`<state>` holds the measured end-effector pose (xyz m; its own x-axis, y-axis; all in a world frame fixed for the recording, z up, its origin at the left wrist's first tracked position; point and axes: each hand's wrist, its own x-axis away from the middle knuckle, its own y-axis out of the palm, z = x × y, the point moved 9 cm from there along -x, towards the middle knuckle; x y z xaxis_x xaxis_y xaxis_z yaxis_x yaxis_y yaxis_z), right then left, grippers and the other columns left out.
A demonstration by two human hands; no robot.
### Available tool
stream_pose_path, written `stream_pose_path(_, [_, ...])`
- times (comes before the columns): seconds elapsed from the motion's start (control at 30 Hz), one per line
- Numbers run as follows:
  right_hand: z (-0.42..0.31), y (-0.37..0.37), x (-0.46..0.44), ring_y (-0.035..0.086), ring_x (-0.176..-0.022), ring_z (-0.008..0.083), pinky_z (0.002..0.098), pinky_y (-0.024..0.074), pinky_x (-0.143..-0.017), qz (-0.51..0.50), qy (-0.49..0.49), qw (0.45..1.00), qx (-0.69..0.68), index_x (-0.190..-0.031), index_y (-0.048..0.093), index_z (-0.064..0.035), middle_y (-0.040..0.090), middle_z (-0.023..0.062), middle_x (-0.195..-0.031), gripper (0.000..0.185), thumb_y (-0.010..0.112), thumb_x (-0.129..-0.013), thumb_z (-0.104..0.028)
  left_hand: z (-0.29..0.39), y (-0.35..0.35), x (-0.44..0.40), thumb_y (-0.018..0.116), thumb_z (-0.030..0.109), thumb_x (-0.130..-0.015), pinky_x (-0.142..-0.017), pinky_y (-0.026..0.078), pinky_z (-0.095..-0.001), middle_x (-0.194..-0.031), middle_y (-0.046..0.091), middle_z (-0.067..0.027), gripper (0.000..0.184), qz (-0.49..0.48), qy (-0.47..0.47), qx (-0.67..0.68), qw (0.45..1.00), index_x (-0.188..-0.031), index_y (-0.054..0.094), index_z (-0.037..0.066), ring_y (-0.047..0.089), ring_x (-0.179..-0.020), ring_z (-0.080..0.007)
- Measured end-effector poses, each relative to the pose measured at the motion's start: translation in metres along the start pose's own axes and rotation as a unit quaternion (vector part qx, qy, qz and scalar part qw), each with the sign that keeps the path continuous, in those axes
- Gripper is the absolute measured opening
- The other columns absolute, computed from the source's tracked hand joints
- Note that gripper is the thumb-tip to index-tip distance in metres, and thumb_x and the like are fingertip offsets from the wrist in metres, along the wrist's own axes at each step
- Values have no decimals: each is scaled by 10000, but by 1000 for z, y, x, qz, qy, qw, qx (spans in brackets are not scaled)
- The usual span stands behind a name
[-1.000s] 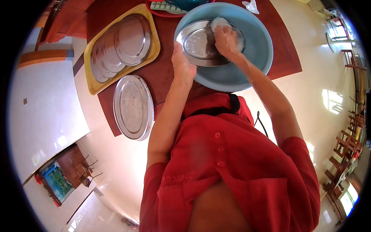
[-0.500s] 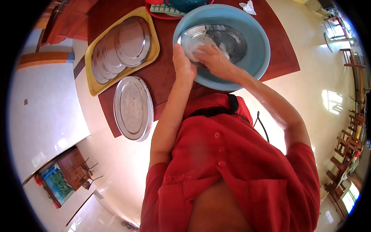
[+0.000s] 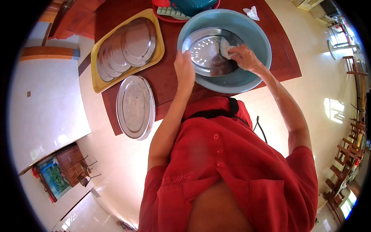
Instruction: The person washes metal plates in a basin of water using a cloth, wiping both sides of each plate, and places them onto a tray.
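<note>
An oval metal plate (image 3: 206, 58) lies tilted in the blue basin (image 3: 253, 79), its left edge near the rim. At that edge my left hand (image 3: 184, 71) is closed on the plate. My right hand (image 3: 246, 58) grips a wet, whitish cloth (image 3: 228, 47) against the right part of the plate's face. Bright reflections show on the metal left of the cloth.
A yellow tray (image 3: 159, 54) holds several overlapping oval metal plates (image 3: 139, 41). A stack of oval plates (image 3: 134, 106) sits at the table's (image 3: 170, 73) front left edge. Crumpled white tissue (image 3: 252, 13) and a red tray (image 3: 170, 18) with a keyboard-like object are behind.
The right hand and cloth have moved across the plate, first left, then back to the right. The plate's surface now shows less suds. The left hand stays at the plate's left edge.
</note>
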<state>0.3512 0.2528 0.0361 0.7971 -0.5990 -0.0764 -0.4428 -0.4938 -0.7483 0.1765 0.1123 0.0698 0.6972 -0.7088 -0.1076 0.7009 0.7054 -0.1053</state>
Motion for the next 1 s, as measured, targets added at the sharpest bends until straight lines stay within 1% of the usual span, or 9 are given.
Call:
stream_pose_path(0.17, [24, -12, -7, 505, -979, 353, 424, 396, -869, 56, 59, 997, 14, -946, 632, -48, 613, 204, -881, 209, 560, -771, -136, 18, -24, -18, 393, 242, -878, -663, 412, -474, -779, 558, -274, 309, 10, 60, -220, 974, -873, 534, -34, 535, -754, -449])
stream_pose_path(0.27, [36, -10, -10, 470, -1046, 358, 446, 389, -885, 68, 77, 992, 75, -1060, 591, -94, 562, 194, -1058, 299, 565, -762, -113, 12, -30, -25, 386, 245, -875, -681, 401, -507, -793, 568, -267, 308, -7, 51, -295, 954, -832, 533, -21, 537, -779, -452])
stream_pose_path(0.43, [27, 28, 3, 417, -1107, 403, 468, 377, -940, -170, 30, 962, 209, -1277, 387, -221, 292, 108, -1338, 551, 545, -771, -70, 7, -36, -30, 389, 241, -870, -684, 406, -507, -792, 572, -265, 305, -15, 47, -366, 929, -779, 518, -20, 543, -776, -444])
stream_pose_path(0.63, [25, 28, 3, 467, -1077, 370, 482, 411, -894, -149, 61, 958, 235, -1272, 395, -242, 436, 142, -1231, 564, 521, -772, -13, 16, -37, -29, 440, 265, -861, -677, 433, -479, -766, 587, -226, 292, -6, 46, -468, 883, -820, 533, -9, 569, -738, -404])
stream_pose_path(0.73, [23, 27, -7, 523, -1030, 323, 449, 440, -854, -94, -24, 967, 236, -1208, 483, -205, 529, 174, -1111, 493, 546, -750, -33, 78, -33, -9, 498, 284, -845, -643, 447, -459, -740, 594, -187, 281, 146, 221, -474, 840, -898, 548, 13, 577, -685, -376])
stream_pose_path(0.8, [18, 14, -12, 542, -1004, 316, 425, 449, -838, -100, 18, 983, 152, -1158, 524, -165, 551, 181, -1066, 443, 572, -732, -52, 71, -6, -11, 534, 323, -844, -607, 460, -431, -730, 602, -149, 334, -14, 117, -264, 957, -968, 537, 12, 586, -644, -332])
stream_pose_path(0.83, [15, 6, -15, 560, -978, 310, 402, 458, -822, -101, 63, 991, 68, -1108, 565, -126, 572, 188, -1021, 400, 598, -713, -72, 48, 14, -6, 509, 383, -856, -597, 469, -422, -722, 607, -135, 396, -100, -37, -140, 984, -957, 529, 2, 588, -631, -309])
stream_pose_path(0.93, [4, -21, -19, 590, -910, 283, 351, 468, -786, -21, 104, 994, -29, -1035, 595, -65, 586, 171, -990, 359, 650, -684, -119, -13, 86, 37, 416, 600, -840, -682, 501, -359, -917, 607, -173, 736, -311, -370, 88, 871, -1163, 415, -61, 609, -785, -272])
stream_pose_path(1.0, [-10, -31, -23, 589, -897, 255, 337, 466, -772, -27, 114, 989, -95, -1026, 590, -48, 585, 158, -978, 350, 663, -697, -143, -34, 113, 55, 378, 654, -815, -780, 472, -393, -1069, 519, -223, 843, -280, -495, 205, 797, -1226, 330, -80, 563, -910, -335])
